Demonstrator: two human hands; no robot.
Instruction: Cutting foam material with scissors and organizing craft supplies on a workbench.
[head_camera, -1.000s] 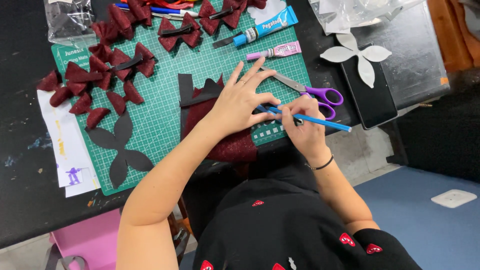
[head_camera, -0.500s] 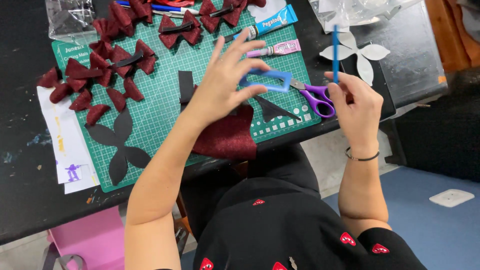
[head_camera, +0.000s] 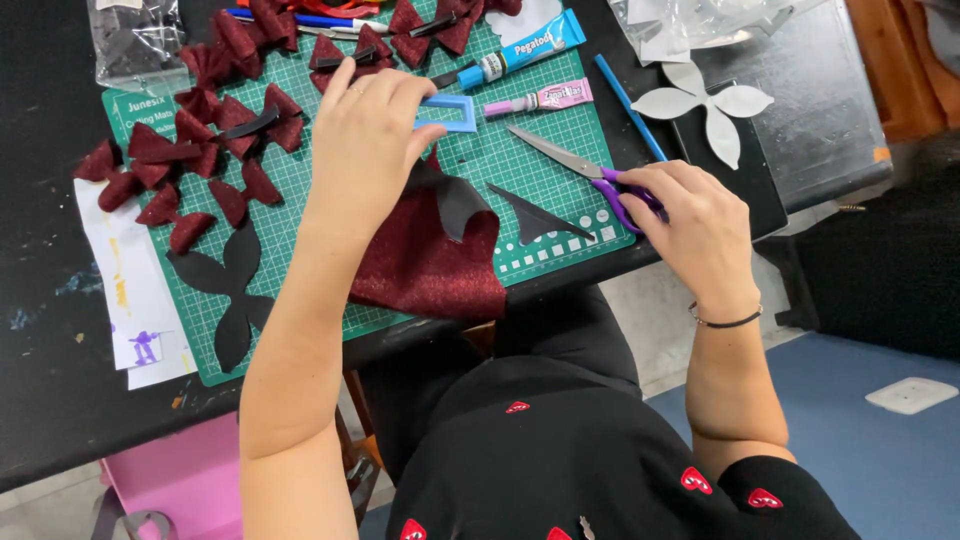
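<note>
a heap of finished red bows (head_camera: 215, 125) already sits on the green cutting mat (head_camera: 330, 290) — left hand (head_camera: 365, 145) pinches a blue template (head_camera: 448, 112) above the red glitter fabric (head_camera: 425, 265) lying at the mat's near edge, right hand (head_camera: 695, 215) grasps the purple scissors (head_camera: 600, 180), so more cutting looks left.

One scissors (head_camera: 590, 172), two glue tubes (head_camera: 520, 50)

Your arms are bare, no sleeves; a thin dark bracelet (head_camera: 725, 321) circles your right wrist, a ring (head_camera: 360, 90) sits on your left hand (head_camera: 365, 140), and below the bracelet your black garment (head_camera: 600, 450) carries small red hearts
</note>
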